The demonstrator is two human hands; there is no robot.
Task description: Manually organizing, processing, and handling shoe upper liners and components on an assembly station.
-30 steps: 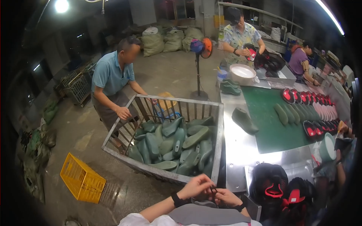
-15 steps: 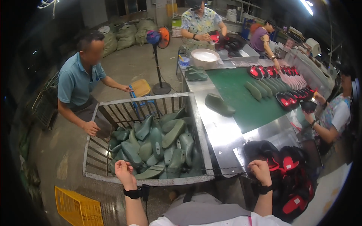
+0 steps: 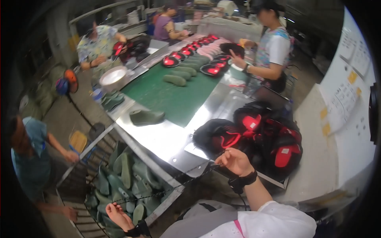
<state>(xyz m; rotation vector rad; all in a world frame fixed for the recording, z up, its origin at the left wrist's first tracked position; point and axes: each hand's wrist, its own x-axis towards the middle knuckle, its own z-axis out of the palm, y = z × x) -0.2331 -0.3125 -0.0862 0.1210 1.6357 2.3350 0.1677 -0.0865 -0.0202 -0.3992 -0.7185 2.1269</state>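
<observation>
A thin dark shoelace [image 3: 166,191] with light flecks is stretched between my two hands, and two strands show near the right end. My left hand [image 3: 119,216], fingers pinched, holds one end above the shoe lasts in the metal cage. Higher up, my right hand [image 3: 237,162] pinches the other end, just in front of the black and red shoes [image 3: 283,154] piled on the worktable. Green shoe lasts [image 3: 127,170] fill the cage [image 3: 152,164] below the lace. Black bands circle both my wrists.
A metal-topped table [image 3: 158,141] with a green belt [image 3: 158,95] carries a loose last [image 3: 147,117] and rows of insoles and shoes. Three people work around it; another person [image 3: 33,154] stands by the cage. A panel with papers [image 3: 349,91] rises at right.
My view has turned to the right. My right hand is now up before the shoe pile, my left lower over the cage. The shoelace runs at a slant.
</observation>
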